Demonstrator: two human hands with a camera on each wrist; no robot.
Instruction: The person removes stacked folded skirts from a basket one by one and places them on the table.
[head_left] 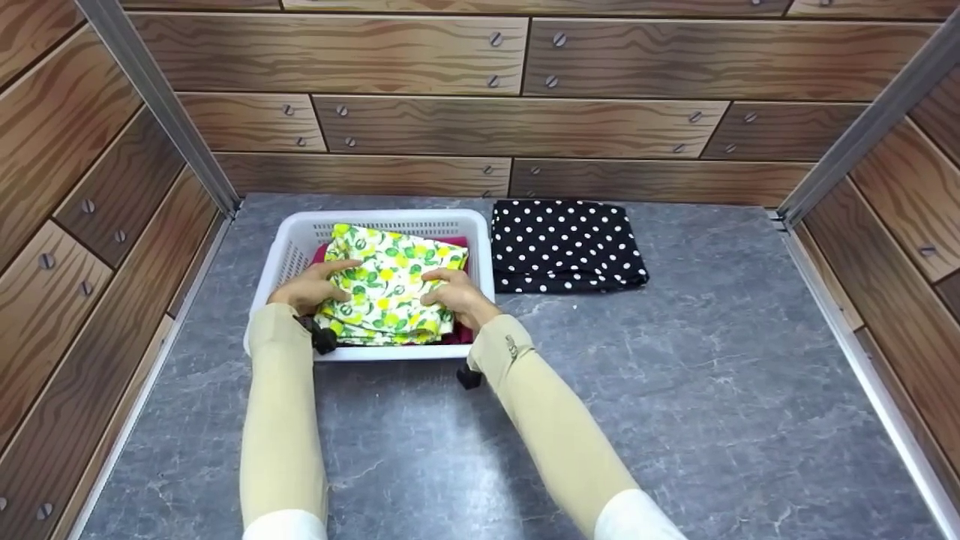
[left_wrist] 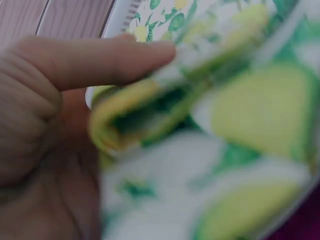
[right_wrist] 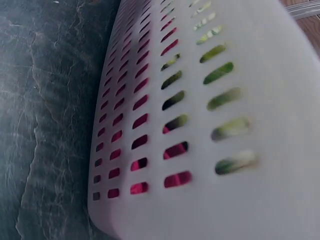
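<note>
A folded cloth [head_left: 394, 274] with a lemon-and-leaf print lies inside the white plastic basket [head_left: 409, 352], over a magenta cloth [head_left: 463, 334]. At its left edge my left hand [head_left: 306, 289] grips it; the left wrist view shows the thumb on top of the folded layers [left_wrist: 150, 110] and the other fingers mostly hidden. My right hand [head_left: 463, 297] holds the opposite edge, with some fingers hidden by the fabric. In the right wrist view, the basket's slotted wall [right_wrist: 280, 150] fills most of the picture, and printed and magenta fabric shows through the slots.
Right beside the basket lies a folded black cloth with white polka dots [head_left: 566, 244]. Everything rests on a grey marbled surface [head_left: 675, 397], bounded by wood-patterned walls [head_left: 420, 56] at the back and sides. Metal edging [head_left: 870, 382] runs along the right.
</note>
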